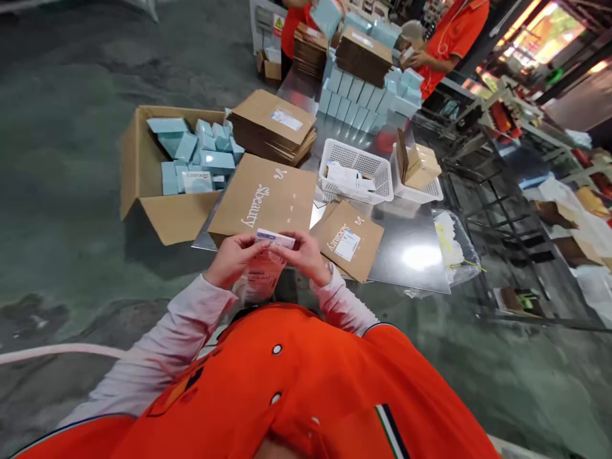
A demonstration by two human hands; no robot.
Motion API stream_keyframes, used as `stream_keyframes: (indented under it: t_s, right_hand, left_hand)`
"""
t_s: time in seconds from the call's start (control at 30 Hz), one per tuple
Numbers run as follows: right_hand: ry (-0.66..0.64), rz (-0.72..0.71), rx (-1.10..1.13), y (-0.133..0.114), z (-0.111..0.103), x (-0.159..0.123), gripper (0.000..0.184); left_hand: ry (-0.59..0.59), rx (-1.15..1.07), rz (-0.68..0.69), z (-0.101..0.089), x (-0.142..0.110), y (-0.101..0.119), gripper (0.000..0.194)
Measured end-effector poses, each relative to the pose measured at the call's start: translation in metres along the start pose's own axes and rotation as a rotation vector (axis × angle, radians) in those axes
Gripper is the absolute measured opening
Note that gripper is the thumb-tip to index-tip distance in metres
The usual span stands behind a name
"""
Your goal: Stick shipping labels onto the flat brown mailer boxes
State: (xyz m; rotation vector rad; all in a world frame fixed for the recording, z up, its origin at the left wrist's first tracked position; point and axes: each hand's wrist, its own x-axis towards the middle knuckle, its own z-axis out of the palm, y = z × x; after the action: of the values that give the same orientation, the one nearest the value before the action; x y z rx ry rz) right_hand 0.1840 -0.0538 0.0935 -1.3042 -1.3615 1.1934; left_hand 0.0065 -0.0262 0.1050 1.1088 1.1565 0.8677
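Observation:
My left hand (233,257) and my right hand (303,255) are both closed on a small white box with a purple end (275,239), held close to my chest above the near table edge. A printed paper sheet (261,278) hangs below the box between my hands. Just beyond my hands lies a stack of flat brown "Beauty" mailer boxes (264,197). To the right of it, a single brown mailer with a white label (348,239) rests on the shiny metal table (411,245).
An open cardboard carton of light blue boxes (143,172) stands at the left. Another brown mailer stack (273,126), two white plastic baskets (377,173), and rows of blue boxes (363,95) sit farther back. A person in orange (449,38) works at the far end.

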Motion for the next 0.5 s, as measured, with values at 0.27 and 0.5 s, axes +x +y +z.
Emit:
stream_keyframes:
  t_s: [0.27, 0.5]
  right_hand:
    - [-0.073, -0.027, -0.262, -0.018, -0.002, 0.045, 0.025]
    - [0.145, -0.04, -0.671, -0.004, -0.01, 0.143, 0.018]
  left_hand:
    - [0.353, 0.087, 0.082, 0.007, 0.004, -0.019, 0.044]
    - [-0.112, -0.202, -0.298, -0.01, 0.021, -0.045, 0.06]
